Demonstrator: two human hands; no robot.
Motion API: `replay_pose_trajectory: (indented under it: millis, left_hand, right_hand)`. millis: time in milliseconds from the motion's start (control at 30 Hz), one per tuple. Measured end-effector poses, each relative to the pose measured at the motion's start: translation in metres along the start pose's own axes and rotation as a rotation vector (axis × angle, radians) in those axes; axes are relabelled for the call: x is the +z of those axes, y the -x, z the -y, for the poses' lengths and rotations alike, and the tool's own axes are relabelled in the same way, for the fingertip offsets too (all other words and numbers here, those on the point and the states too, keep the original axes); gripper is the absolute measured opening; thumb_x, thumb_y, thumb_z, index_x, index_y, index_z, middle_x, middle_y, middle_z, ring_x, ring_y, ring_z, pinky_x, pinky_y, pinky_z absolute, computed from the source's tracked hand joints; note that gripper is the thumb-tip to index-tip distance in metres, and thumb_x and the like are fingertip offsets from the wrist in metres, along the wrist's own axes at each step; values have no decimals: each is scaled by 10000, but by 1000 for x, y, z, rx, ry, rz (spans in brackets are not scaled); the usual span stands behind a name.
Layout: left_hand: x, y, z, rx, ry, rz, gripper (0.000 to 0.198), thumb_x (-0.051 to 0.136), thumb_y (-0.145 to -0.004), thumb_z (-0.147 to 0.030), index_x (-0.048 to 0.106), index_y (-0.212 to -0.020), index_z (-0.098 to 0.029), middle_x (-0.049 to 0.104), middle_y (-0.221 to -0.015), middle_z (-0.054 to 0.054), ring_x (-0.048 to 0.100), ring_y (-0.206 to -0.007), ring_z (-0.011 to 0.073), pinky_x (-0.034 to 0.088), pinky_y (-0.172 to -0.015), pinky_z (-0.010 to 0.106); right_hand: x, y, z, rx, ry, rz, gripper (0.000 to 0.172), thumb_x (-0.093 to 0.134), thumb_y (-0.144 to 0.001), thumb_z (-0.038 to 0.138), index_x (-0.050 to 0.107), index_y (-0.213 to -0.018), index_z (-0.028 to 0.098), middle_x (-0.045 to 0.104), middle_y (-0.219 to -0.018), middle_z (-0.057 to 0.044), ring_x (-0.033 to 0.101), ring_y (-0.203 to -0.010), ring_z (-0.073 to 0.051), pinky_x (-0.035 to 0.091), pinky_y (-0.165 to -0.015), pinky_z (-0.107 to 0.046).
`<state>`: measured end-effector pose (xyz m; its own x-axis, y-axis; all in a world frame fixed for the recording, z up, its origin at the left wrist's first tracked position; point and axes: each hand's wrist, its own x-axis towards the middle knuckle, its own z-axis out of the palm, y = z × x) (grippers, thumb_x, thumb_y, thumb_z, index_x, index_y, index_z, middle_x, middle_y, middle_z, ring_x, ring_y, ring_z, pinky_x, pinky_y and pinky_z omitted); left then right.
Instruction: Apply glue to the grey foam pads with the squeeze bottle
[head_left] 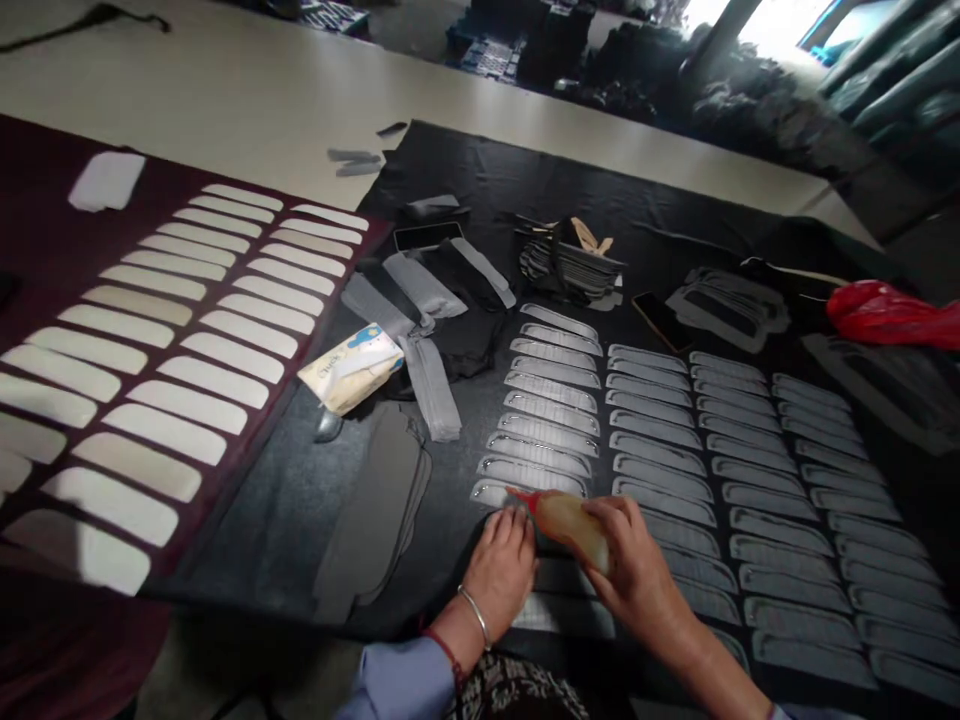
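Observation:
My right hand (641,570) is wrapped round a yellowish squeeze bottle (571,525) with a red nozzle. The bottle tilts so that its tip meets the edge of a grey rounded strip (489,492). Close beside it, my left hand (501,562) lies flat, fingers extended, at the near edge of that strip. Farther up the same column, strips (551,402) carry a shiny wet line along their edges. Part of the strip under the bottle and both hands is hidden.
Columns of grey strips (780,545) fill the right side. Pale strips (214,380) lie on maroon cloth at left. Nearby are stacked grey pieces (375,510), a tissue pack (349,368), a tied bundle (562,262), a phone (660,322) and a red plastic bag (892,312).

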<state>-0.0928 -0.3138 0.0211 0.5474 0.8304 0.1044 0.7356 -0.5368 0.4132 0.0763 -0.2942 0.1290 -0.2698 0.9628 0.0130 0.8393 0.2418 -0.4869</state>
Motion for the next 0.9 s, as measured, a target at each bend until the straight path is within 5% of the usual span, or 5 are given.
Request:
replay_pose_trajectory:
  millis: [900]
  left_hand:
    - [-5, -4, -6, 39, -153, 31, 492, 572, -810, -385, 497, -1259, -196, 550, -1188, 144, 478, -1117, 298, 396, -940, 460]
  right_hand:
    - [-23, 63, -31, 227, 6, -125, 494, 525, -663, 53, 421, -1122, 207, 472, -998, -88, 532, -903, -225, 500, -754, -365]
